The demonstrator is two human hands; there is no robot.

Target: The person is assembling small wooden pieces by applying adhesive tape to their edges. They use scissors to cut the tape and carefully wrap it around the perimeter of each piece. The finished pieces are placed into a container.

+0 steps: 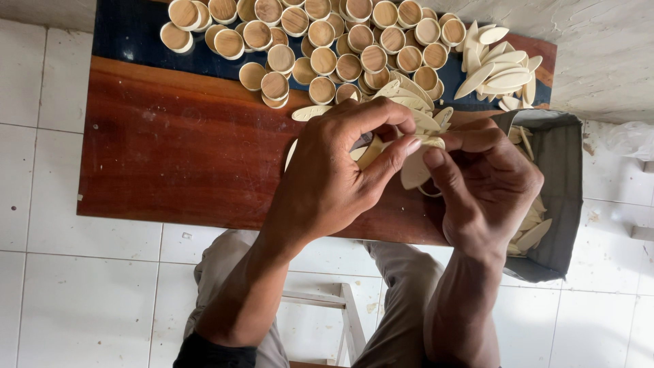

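Both hands are working together over the near edge of the reddish wooden board [170,150]. The left hand [334,170] is gripping a small stack of pale oval wooden leaves [415,167], thumb pressing on top; the right hand [487,180] is pinching the same stack from the other side. Risk as I read it: the thin ovals are fanning loosely between the fingertips, so an uneven squeeze could be letting some slide out and drop off the board's edge toward the tiled floor [82,307]. Crowding the far side are round wooden cups [323,60] and a loose heap of more ovals [501,71]. An open grey bag [562,170] holding further ovals is sitting just right of the hands, narrowing the room there.
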